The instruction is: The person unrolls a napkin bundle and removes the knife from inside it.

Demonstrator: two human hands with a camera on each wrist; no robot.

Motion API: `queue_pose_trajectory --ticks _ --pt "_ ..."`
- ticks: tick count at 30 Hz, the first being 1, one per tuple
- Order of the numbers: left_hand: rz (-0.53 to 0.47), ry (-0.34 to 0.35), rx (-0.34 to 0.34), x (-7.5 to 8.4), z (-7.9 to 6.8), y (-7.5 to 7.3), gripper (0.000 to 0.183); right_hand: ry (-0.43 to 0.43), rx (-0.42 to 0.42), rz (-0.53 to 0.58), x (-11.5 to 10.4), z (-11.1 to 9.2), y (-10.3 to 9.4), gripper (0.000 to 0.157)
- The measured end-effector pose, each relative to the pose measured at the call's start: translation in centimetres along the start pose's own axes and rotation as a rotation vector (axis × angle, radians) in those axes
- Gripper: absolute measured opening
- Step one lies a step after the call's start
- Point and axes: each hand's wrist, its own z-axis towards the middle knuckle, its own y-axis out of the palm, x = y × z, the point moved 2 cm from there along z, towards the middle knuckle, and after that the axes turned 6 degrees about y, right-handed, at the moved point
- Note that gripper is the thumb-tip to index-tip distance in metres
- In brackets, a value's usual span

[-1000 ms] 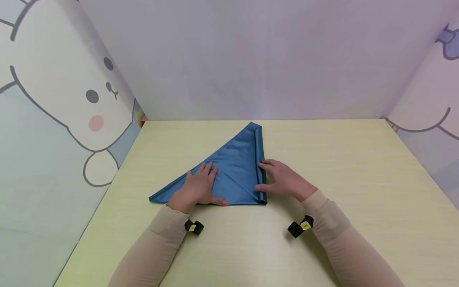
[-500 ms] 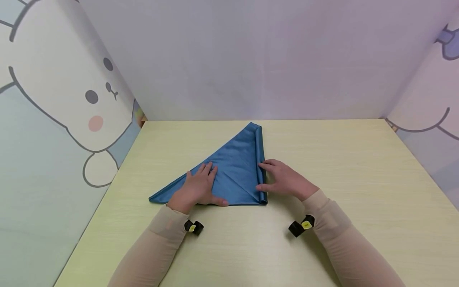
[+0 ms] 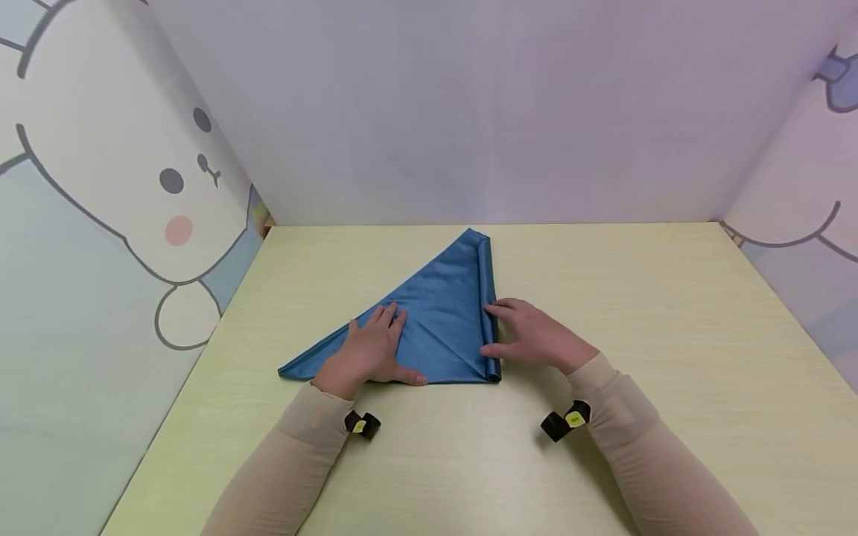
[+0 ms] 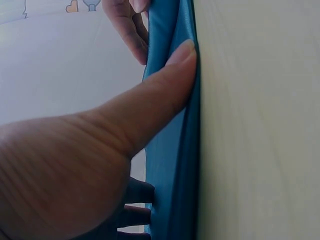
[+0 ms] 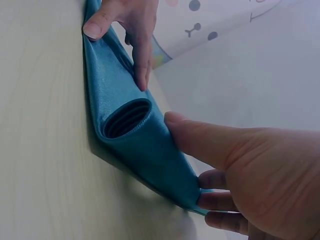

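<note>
A shiny blue cloth (image 3: 442, 313), folded into a triangle, lies on the table in the head view. Its right side is coiled into a narrow roll (image 3: 487, 275), whose open spiral end shows in the right wrist view. Flat on the cloth's lower left part rests my left hand (image 3: 365, 350), fingers spread and the thumb (image 4: 170, 75) along the near edge. My right hand (image 3: 536, 336) reaches over the roll from the right, holding it with thumb and bent fingertips. The right wrist view shows that thumb (image 5: 200, 140) on top of the roll, the fingers farther along.
The light wooden table (image 3: 637, 298) meets a pale back wall (image 3: 496, 112). Side walls with cartoon prints, such as a white animal face (image 3: 134, 149), stand at left and right. A small black camera (image 3: 362, 425) hangs from the left wrist, another camera (image 3: 565, 420) from the right.
The roll and my right hand have shifted very slightly to the right. My left hand stays in place on the cloth.
</note>
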Motion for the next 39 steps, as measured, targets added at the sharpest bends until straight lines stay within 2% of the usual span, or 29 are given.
queue_pose_trajectory --ticks 8,16,26,39 --pt "-0.004 -0.003 -0.014 0.0 -0.2 -0.2 0.126 0.022 -0.02 0.008 0.3 -0.2 -0.1 0.086" --pt "-0.005 -0.001 -0.006 0.0 -0.1 -0.1 0.125 -0.001 -0.006 0.021 0.8 -0.5 -0.1 0.086" --pt "0.001 -0.009 -0.011 0.1 -0.2 -0.1 0.126 0.011 -0.017 0.023 1.8 -0.7 0.2 0.087" --pt "0.022 0.012 0.007 0.0 -0.4 -0.1 0.123 0.009 0.017 0.035 2.1 -1.4 0.2 0.086"
